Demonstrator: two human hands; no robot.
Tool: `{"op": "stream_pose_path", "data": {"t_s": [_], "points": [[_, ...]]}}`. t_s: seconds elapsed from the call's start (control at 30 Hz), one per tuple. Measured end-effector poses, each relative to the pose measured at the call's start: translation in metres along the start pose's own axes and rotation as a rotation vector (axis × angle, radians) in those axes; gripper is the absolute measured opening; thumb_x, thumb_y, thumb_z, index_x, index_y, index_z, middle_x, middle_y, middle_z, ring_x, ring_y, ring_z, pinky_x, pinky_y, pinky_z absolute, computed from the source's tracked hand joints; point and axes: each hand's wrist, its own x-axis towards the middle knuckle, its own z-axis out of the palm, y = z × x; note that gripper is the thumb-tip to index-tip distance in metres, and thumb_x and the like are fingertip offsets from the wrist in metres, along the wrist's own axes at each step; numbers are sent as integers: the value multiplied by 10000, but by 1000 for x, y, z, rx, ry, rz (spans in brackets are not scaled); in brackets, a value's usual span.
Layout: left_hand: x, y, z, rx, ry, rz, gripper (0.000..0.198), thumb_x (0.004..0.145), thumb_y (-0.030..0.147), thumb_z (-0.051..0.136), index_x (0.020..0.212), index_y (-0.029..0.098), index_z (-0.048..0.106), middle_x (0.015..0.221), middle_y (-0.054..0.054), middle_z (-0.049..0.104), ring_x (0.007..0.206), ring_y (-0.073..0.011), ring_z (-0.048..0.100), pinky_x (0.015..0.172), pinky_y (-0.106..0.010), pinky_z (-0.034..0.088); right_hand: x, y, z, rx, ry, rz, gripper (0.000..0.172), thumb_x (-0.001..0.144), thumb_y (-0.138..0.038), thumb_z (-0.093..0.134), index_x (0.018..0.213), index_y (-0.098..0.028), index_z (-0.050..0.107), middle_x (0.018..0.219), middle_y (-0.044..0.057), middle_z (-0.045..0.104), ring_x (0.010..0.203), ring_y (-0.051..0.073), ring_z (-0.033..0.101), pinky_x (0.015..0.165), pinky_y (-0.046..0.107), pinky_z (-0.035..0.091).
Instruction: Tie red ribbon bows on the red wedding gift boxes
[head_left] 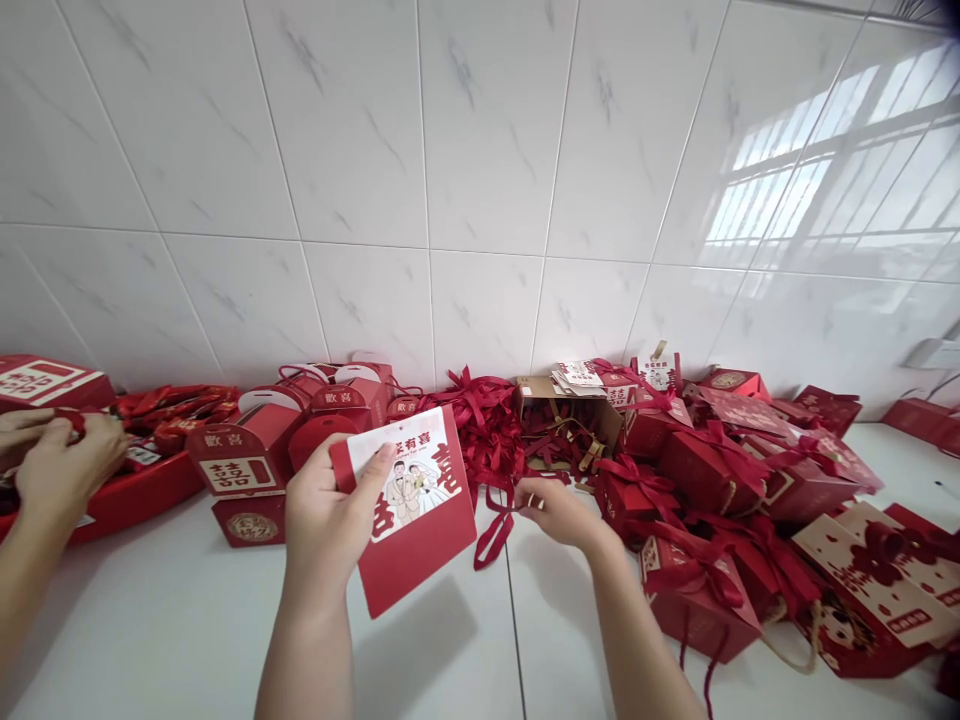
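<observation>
My left hand [328, 515] is closed on a flat red gift box [412, 505] with a white printed panel, held upright above the white table [187, 630]. To its right my right hand [559, 512] pinches a dark red ribbon [496, 525] that hangs in a loop from the fingers. The ribbon leads back toward a heap of red ribbons [487, 425] by the wall.
Another person's hands [56, 460] work on something small and red at the far left, over a red tray [127, 500]. Red mailbox-shaped boxes [247, 455] stand left of centre. An open cardboard box [570, 410] and several ribbon-tied red gift boxes [712, 470] crowd the right side.
</observation>
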Motion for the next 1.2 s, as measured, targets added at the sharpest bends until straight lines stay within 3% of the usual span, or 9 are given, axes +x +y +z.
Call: {"op": "stream_pose_path", "data": {"t_s": [0.07,0.13,0.23,0.37,0.53,0.67,0.87,1.07,1.2], "points": [[-1,1,1,-1,-14,17,352,604,458,762,790,193,624,699,-17,669,618,-194,630,535,-266,523,-23,-25,-26,31,12,-87,141,821,-139,527,839,-220,642,876,22,666,813,158,586,743,286,454],[-4,2,4,-39,-55,16,326,610,435,761,770,195,610,677,-8,658,589,-184,621,523,-261,519,-48,-47,-45,212,-62,-290,142,855,-227,540,793,-224,668,804,35,666,763,166,609,707,297,487],[-14,5,11,-101,-190,30,264,656,403,730,727,198,581,609,13,624,540,-164,600,493,-246,502,-72,-72,-52,448,-176,-485,200,851,-301,576,702,-245,697,751,45,680,659,162,638,619,288,517],[-29,7,20,-30,-412,146,169,730,346,682,734,199,598,628,9,655,572,-156,615,518,-225,490,-72,-94,-34,316,124,-521,210,871,-157,540,836,-259,720,805,45,692,732,159,653,655,281,522],[-37,6,23,135,-648,440,87,814,241,605,871,201,656,817,-14,716,717,-150,663,636,-217,512,-58,-105,-19,67,540,-622,261,858,-56,521,904,-241,699,835,40,691,748,150,633,665,271,494],[-37,0,24,144,-666,521,117,833,195,590,928,227,651,886,4,718,803,-134,671,710,-201,518,-60,-103,-18,-3,656,-642,273,830,-9,546,915,-229,684,826,30,694,742,148,631,645,265,475],[-40,-5,24,93,-707,494,136,851,179,575,951,244,642,904,15,710,810,-124,673,699,-188,526,-62,-104,-17,-34,717,-605,298,808,19,562,916,-236,673,846,29,696,735,160,626,635,293,458],[-37,-4,23,36,-736,677,220,806,86,588,973,225,616,949,-13,708,866,-147,678,734,-208,538,-60,-110,-11,-91,893,-639,360,765,35,600,954,-262,678,750,17,647,651,155,535,584,297,417],[-37,-5,22,-44,-714,746,258,801,47,570,980,227,616,960,-28,704,876,-152,679,724,-214,545,-57,-105,0,55,1095,-503,375,740,-146,710,1085,-261,617,945,70,570,881,220,547,723,353,456]]}}
